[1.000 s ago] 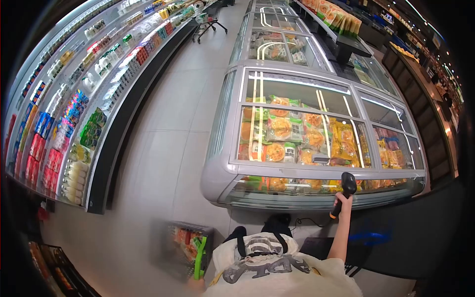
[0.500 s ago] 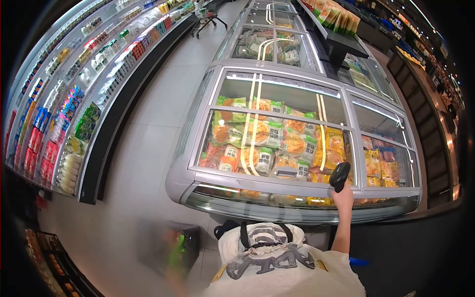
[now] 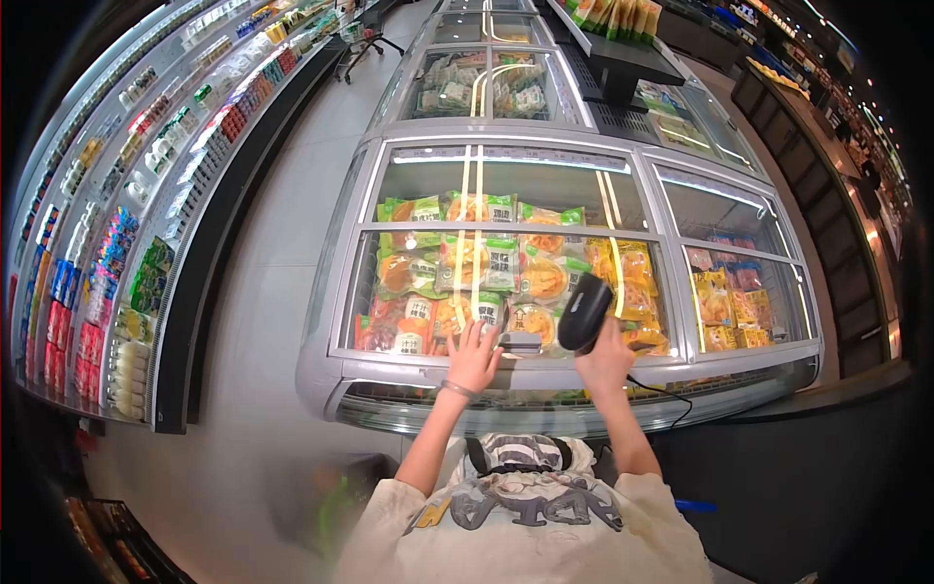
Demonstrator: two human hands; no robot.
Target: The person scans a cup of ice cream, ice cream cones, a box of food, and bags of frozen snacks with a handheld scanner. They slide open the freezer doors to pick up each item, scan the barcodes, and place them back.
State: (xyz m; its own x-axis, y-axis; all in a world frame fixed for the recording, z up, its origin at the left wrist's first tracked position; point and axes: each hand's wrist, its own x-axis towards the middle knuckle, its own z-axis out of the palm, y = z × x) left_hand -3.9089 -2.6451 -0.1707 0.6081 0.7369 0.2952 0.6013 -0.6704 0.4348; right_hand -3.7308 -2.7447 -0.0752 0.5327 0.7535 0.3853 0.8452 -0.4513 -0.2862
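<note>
My right hand (image 3: 605, 362) is wrapped around the grip of a black handheld barcode scanner (image 3: 586, 313), held above the front of a chest freezer (image 3: 418, 368). A thin black cable hangs beside that wrist. My left hand (image 3: 473, 358), with a band on its wrist, has its fingers stretched out over the glass lid (image 3: 409, 175), left of the lid's handle (image 3: 519, 341). Whether the fingertips touch the glass is hard to tell. Under the glass lie bagged frozen foods in green-and-white packs (image 3: 477, 263) and yellow packs (image 3: 628, 277).
Tall shelves of drinks and packets (image 3: 117, 234) line the left side, across a grey tiled aisle (image 3: 263, 292). More glass-topped freezers (image 3: 486, 88) continue ahead. A cart (image 3: 370, 44) stands far up the aisle. At lower left is a blurred dark basket (image 3: 292, 496) with something green.
My left hand has come up from the blurred lower left to the lid. The scanner in my right hand has moved left and looks larger. The view has shifted slightly.
</note>
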